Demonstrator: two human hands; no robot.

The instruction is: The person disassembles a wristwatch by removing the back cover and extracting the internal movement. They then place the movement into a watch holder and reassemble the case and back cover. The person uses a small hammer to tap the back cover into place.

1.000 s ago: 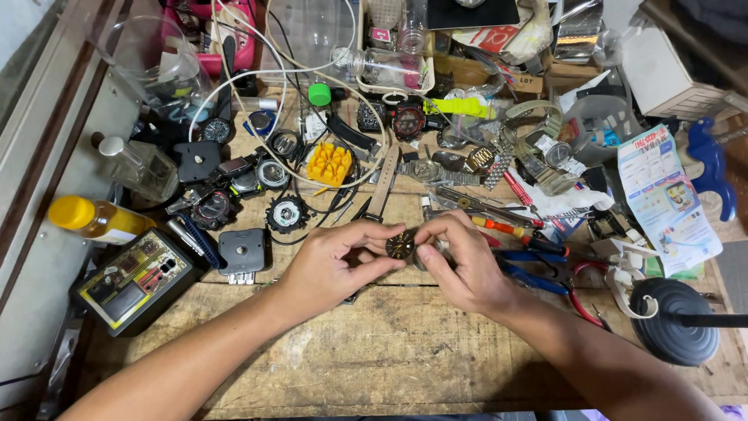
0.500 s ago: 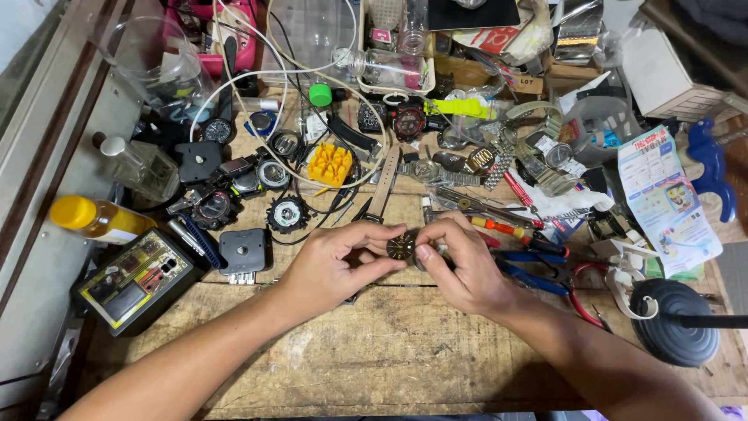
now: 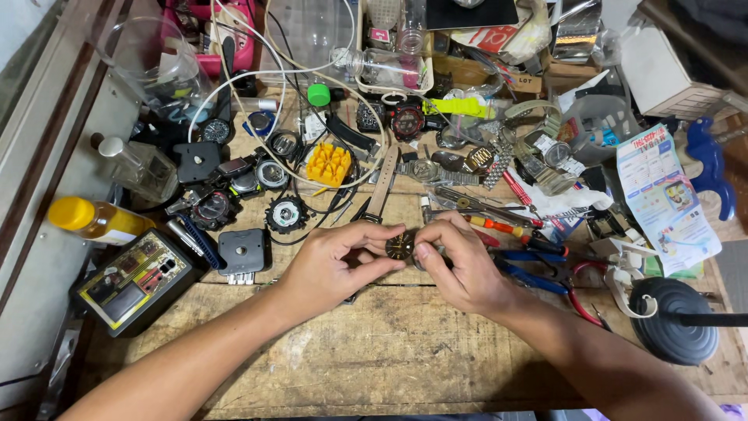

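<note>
Head view shows almost nothing changed over the last second: both hands, left hand (image 3: pixel 331 265) and right hand (image 3: pixel 460 261), keep pinching the small round watch case (image 3: pixel 401 245) just above the cluttered bench (image 3: pixel 389 366).

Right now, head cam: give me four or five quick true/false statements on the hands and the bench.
1. Both hands hold a small dark watch case. True.
2. The left hand rests flat on the bench, empty. False: its fingers pinch the case.
3. A yellow-capped bottle lies at the bench's left edge. True.
4. The right hand grips the blue-handled pliers. False: they lie on the wooden bench beside it.
</note>
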